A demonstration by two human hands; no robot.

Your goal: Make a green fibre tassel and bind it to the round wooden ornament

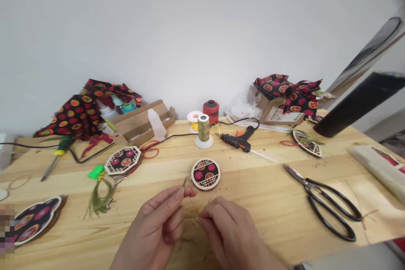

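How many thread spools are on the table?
3: olive spool in front, yellow spool behind on the left, red spool behind on the right. Others may be hidden.

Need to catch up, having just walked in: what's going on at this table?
At a wooden table, the person's left hand pinches a small olive-coloured piece, while the right hand seems to pinch a thin thread showing between the hands. Just beyond them lies a round fabric disc in a pale lattice frame, with a spool of olive thread standing behind it. A glue gun and black-handled scissors lie to the right, neither in hand.
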